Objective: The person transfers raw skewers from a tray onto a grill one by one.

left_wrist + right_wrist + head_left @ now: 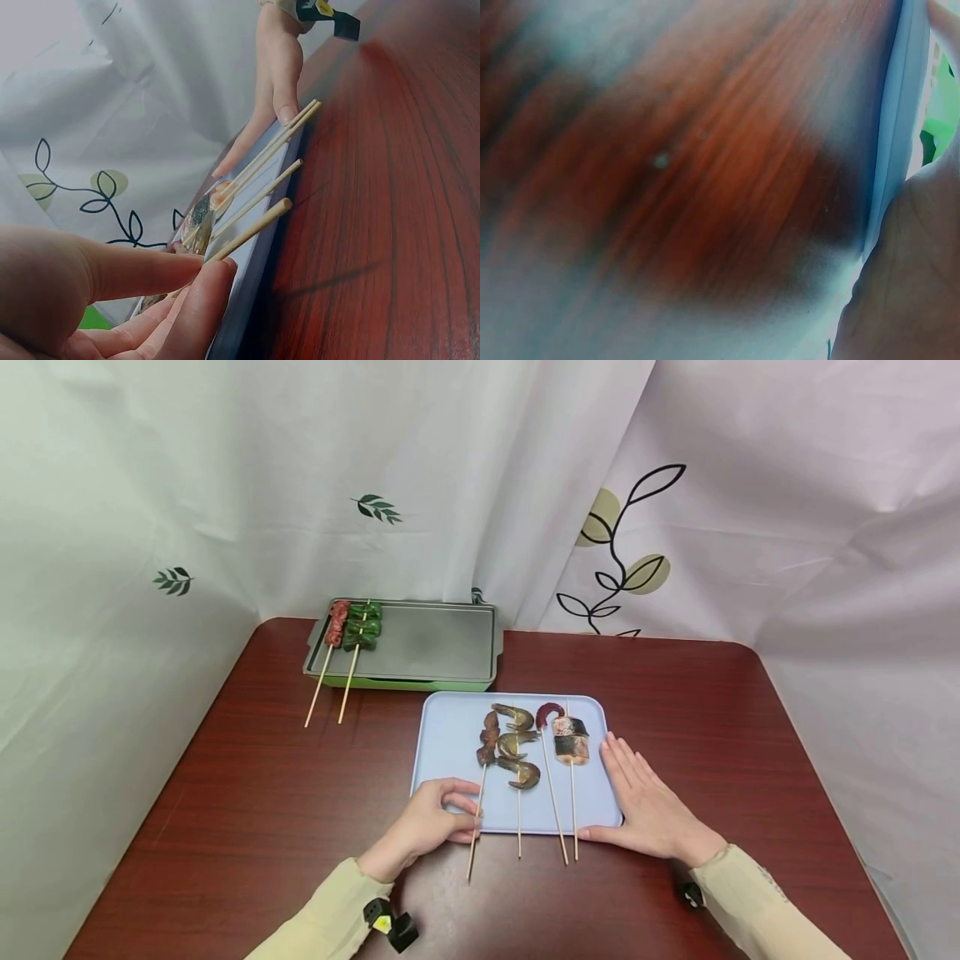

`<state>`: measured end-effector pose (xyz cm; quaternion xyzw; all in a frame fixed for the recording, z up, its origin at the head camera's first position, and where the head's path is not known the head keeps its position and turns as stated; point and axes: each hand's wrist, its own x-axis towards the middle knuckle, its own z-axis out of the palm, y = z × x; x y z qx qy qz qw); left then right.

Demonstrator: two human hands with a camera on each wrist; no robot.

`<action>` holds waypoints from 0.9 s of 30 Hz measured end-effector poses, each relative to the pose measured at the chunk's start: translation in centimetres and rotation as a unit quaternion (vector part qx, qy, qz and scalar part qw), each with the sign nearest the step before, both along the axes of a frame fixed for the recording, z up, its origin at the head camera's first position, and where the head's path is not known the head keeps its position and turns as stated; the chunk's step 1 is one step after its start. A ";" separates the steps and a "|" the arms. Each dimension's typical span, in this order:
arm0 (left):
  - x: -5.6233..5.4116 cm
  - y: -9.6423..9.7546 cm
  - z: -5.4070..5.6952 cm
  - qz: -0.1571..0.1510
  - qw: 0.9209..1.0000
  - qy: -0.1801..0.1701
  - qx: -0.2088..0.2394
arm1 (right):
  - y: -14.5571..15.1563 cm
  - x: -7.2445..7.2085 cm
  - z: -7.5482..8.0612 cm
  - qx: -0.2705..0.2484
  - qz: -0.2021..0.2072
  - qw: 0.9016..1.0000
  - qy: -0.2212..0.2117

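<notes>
No text, brand or number can be read. Nearer the person than the near left corner of the tray [437,739], the black left-wrist device [406,933] carries a yellow label [383,924]; its mark is too small to make out. Out past the tray's near right corner, the black right-wrist device [346,27] bears a similar yellow patch [324,8], cut by the picture's top and likewise illegible.

The tray [446,739] is coloured pale blue, and the desk [247,793] is streaked red-brown. The grill [431,642] is coloured grey and green. White cloth [420,427] is printed with leaves [378,509].
</notes>
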<state>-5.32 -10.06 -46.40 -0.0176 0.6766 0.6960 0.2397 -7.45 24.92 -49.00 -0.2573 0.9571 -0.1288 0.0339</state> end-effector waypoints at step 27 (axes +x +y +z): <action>-0.8 -2.4 1.1 0.018 0.995 0.069 -0.072 | 0.0 0.0 0.0 -0.001 -0.001 1.000 -0.006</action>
